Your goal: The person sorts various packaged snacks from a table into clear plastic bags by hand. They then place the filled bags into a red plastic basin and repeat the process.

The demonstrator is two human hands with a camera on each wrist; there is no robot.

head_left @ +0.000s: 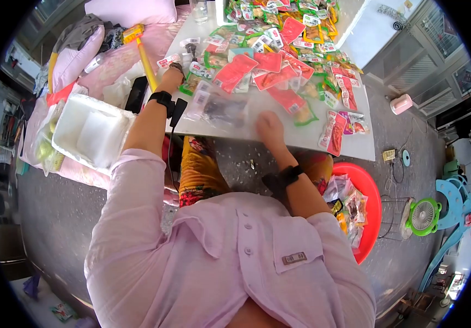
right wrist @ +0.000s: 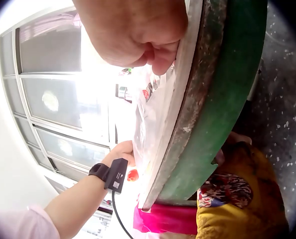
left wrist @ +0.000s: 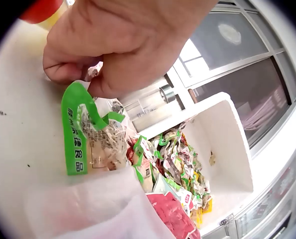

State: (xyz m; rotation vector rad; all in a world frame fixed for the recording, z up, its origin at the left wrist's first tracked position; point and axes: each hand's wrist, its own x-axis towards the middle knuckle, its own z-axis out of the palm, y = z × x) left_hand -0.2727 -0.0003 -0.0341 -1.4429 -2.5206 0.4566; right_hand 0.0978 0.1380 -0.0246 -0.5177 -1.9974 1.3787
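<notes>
A green-edged packet (left wrist: 100, 139) is being pinched at its top by the left hand (left wrist: 123, 47) over the white table (head_left: 301, 135).
The packet's upper corner is being hidden by curled fingers and thumb; its lower end is being overlapped by a clear bag (head_left: 211, 104), whose dark contents are being blurred beyond recognition. The right hand (head_left: 271, 128) is being held near the table's front edge with fingers curled; whether anything is being gripped cannot be told, the palm being turned from view. Both forearms are being stretched forward, the left farther. Glossy, crinkled red packets (head_left: 235, 71) are being spread beyond the bag. More pouches are being held in a rough white foam box (left wrist: 225, 147). A smooth round red basin (head_left: 374, 208) is being partly covered by the right sleeve (head_left: 334, 246).
</notes>
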